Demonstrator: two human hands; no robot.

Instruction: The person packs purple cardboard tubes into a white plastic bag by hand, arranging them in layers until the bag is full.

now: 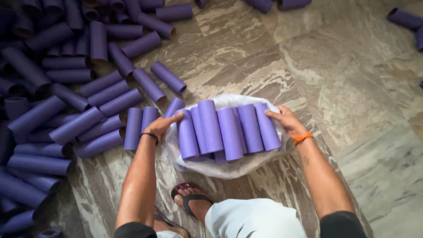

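Note:
A row of several purple cardboard tubes (229, 130) lies side by side on top of a clear plastic bag (220, 167) on the marble floor. My left hand (161, 125) presses against the leftmost tube of the row, fingers spread. My right hand (285, 119), with an orange thread at the wrist, presses against the rightmost tube. The two hands squeeze the row between them.
A big heap of purple tubes (66, 88) covers the floor to the left and back left. A few more tubes (405, 20) lie at the far right and top edge. My foot in a sandal (191, 200) rests just in front of the bag.

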